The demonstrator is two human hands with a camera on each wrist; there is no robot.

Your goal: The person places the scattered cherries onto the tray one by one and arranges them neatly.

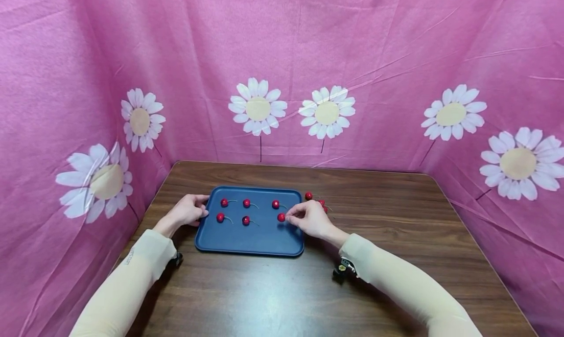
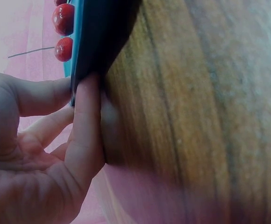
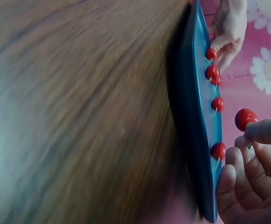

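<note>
A dark blue tray (image 1: 264, 241) lies on the wooden table, with several red cherries with green stems on it, among them one cherry (image 1: 220, 217) at the left. At the tray's left edge my left hand (image 1: 188, 210) pinches the rim, thumb on one side and fingers on the other, also seen in the left wrist view. Over the right part of the tray, my right hand (image 1: 312, 220) holds a cherry (image 3: 245, 119) between thumb and fingertips, apart from the tray surface in the right wrist view. Another cherry (image 1: 275, 204) sits just behind it.
Beyond the tray's right edge lie a few more cherries (image 1: 309, 196), partly hidden behind my right hand. The brown wooden table (image 1: 396, 219) extends to the right and front. A pink cloth (image 1: 365, 33) with white daisies surrounds its back and sides.
</note>
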